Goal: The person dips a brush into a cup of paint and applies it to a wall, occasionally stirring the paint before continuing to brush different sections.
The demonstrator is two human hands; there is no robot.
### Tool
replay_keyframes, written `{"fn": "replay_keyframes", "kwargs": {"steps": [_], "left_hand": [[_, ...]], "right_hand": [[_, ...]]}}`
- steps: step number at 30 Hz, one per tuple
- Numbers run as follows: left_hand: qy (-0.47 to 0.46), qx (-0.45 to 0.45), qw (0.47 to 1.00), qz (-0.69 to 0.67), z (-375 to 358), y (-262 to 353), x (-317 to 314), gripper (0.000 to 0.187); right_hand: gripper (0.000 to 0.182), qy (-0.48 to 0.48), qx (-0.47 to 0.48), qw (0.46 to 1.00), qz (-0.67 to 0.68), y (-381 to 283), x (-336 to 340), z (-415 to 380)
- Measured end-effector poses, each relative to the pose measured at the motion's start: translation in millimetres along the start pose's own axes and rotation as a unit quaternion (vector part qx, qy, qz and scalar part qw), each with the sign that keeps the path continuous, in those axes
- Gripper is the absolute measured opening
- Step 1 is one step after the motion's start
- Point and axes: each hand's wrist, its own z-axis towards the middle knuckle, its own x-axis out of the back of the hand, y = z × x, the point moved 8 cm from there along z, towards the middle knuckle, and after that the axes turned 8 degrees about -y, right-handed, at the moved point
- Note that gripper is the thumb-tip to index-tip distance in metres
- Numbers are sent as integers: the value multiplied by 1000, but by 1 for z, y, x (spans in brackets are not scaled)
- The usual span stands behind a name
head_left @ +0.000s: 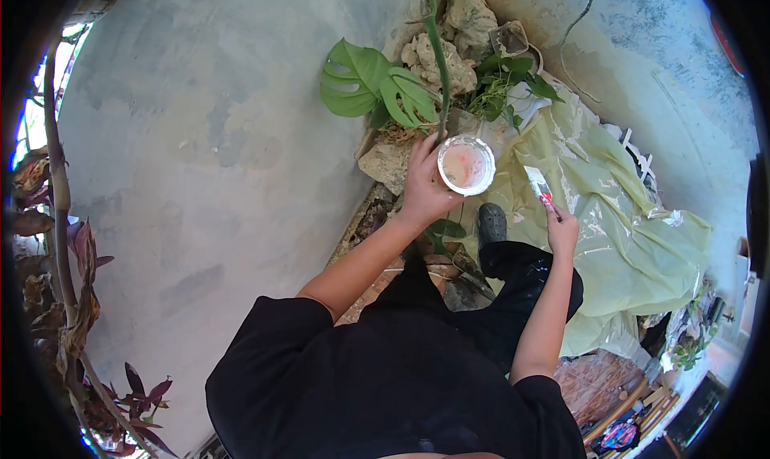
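My left hand (pixel 425 184) is wrapped round the left side of a round white tub (pixel 465 165), whose open top shows a pale pinkish coating inside. To the right, my right hand (pixel 562 228) grips the red handle of a paintbrush (pixel 538 184). The brush points up and to the left, with white on its bristle end, apart from the tub. Under the brush spreads a yellowish plastic sheet (pixel 609 218) with white smears. A green plant stem (pixel 437 50) rises just behind the tub.
A grey wall (pixel 216 154) fills the left side. Large split leaves (pixel 357 78) and rocks (pixel 441 62) stand in the corner ahead. My shoe (pixel 491 223) is beside the sheet. Reddish plants (pixel 144 395) are at the lower left; wooden sticks lie at the lower right.
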Motion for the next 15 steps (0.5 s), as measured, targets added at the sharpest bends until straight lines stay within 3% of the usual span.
{"fn": "replay_keyframes", "kwargs": {"steps": [15], "left_hand": [[71,29,991,106,-3,-29,14,82]], "right_hand": [[35,-40,-17,999,19,-10,-9,8]]}}
